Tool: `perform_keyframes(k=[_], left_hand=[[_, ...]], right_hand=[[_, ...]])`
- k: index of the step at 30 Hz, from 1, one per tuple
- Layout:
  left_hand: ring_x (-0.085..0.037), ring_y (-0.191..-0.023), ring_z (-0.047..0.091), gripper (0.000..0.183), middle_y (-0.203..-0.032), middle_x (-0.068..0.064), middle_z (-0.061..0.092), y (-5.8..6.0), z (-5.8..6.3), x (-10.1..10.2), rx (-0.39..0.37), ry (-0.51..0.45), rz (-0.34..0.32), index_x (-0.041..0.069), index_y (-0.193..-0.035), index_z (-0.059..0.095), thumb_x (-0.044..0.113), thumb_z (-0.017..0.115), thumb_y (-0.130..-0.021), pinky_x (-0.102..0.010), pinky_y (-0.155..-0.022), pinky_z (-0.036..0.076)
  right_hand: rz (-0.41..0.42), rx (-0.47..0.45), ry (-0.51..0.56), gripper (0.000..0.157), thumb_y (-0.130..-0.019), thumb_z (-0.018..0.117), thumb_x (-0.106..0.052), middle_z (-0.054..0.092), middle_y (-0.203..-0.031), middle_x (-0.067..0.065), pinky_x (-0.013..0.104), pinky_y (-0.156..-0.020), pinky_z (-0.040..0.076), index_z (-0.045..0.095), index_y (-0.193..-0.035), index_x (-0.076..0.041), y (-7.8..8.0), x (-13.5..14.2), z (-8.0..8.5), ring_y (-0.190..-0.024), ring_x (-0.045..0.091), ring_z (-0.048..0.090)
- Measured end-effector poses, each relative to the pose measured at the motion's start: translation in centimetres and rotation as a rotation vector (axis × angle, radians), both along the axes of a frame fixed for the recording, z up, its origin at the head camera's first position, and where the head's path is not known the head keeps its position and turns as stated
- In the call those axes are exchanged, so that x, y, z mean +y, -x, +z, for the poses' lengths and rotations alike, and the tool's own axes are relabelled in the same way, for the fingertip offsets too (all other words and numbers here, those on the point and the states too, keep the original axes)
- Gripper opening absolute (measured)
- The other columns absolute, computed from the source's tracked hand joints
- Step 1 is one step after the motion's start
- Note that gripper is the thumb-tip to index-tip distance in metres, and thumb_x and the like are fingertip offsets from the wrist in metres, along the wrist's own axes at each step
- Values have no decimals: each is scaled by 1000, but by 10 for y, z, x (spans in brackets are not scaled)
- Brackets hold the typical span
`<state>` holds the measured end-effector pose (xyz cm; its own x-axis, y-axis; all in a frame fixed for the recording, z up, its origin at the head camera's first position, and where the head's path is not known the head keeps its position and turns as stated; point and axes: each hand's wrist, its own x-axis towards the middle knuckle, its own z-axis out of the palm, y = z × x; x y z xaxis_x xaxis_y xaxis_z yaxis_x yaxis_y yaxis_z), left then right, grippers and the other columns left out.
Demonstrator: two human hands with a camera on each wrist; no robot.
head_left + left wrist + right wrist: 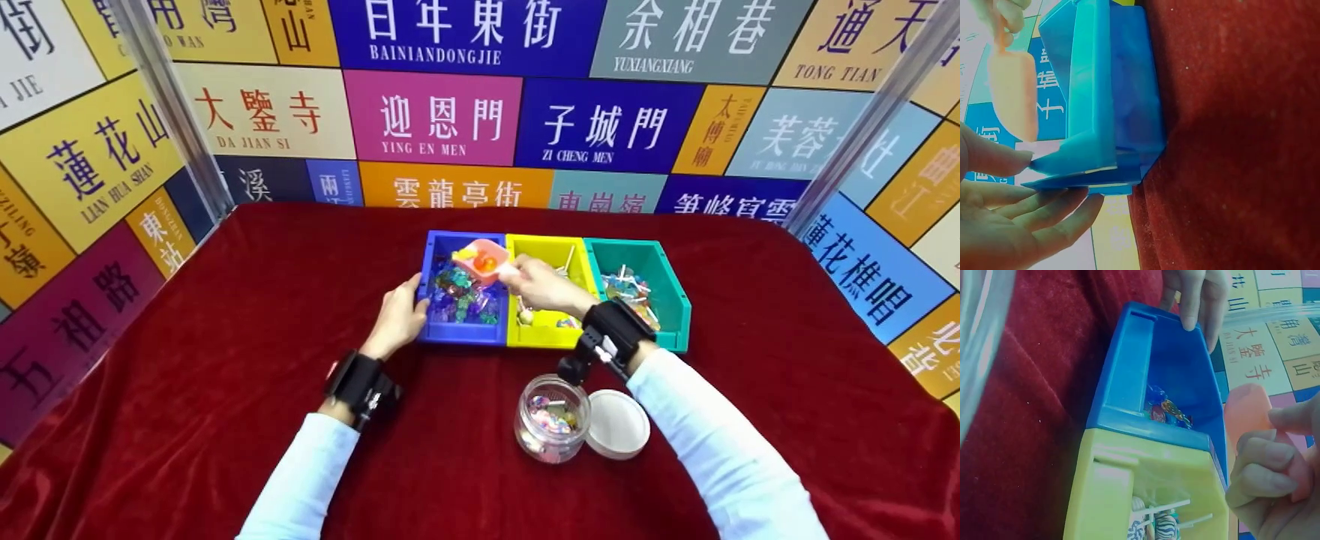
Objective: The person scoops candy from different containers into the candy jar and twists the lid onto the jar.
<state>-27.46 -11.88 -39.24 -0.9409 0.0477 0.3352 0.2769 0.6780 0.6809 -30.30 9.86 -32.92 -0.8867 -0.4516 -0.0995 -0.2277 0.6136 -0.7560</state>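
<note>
My right hand (547, 285) holds a pink scoop (1247, 410) by its handle, up over the blue bin (463, 334). Orange and yellow pieces, apparently wrapped candies (486, 264), lie in the scoop. At the bin's left side, my left hand (397, 319) grips the wall, thumb on one side and fingers on the other in the left wrist view. Candies in shiny purple, green and blue wrappers (465, 296) fill part of the blue bin. In the left wrist view the scoop (1013, 93) appears from its underside, above the bin's rim.
Right of the blue bin are a yellow bin (536, 337) with lollipops (1168, 523) and a green bin (679, 319) with more sticks and wrapped sweets. Nearer stands an uncapped clear jar (529, 442) of candies, its white lid (619, 424) beside it. Red velvet cloth (225, 360) covers the table.
</note>
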Motion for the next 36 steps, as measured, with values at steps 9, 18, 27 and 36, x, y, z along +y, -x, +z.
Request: perform_keyframes(k=[9,18,27,36], left_hand=[[-36,-113,47,43,-119,-28,50,-5,7,4,83,-57,24,-12,-121,46,2,57,-81,-40,-98,35],[-32,-109,50,34,-114,-24,54,-11,13,16,322,-111,-7,-10,-112,53,-2,57,-79,-36,-97,38],[-31,-104,54,33,-110,-21,58,-22,15,33,333,-119,-139,-8,-111,54,0,58,-79,-36,-93,41],[-29,-106,53,34,-113,-19,58,-34,14,43,162,-92,-354,-5,-115,53,11,58,-85,-38,-92,42]], right_hand=[[-50,21,176,26,-93,45,-23,45,-68,2,15,-40,28,45,-99,3,-8,21,6,-47,6,36],[-12,42,322,28,-92,47,-26,44,-66,4,16,-42,31,46,-98,2,-23,44,6,-47,7,36],[39,53,365,32,-92,48,-25,41,-64,6,17,-41,25,50,-101,5,-44,68,-1,-46,7,33],[70,125,372,16,-92,46,-10,36,-57,1,19,-40,25,53,-95,5,-77,87,-3,-44,8,32]])
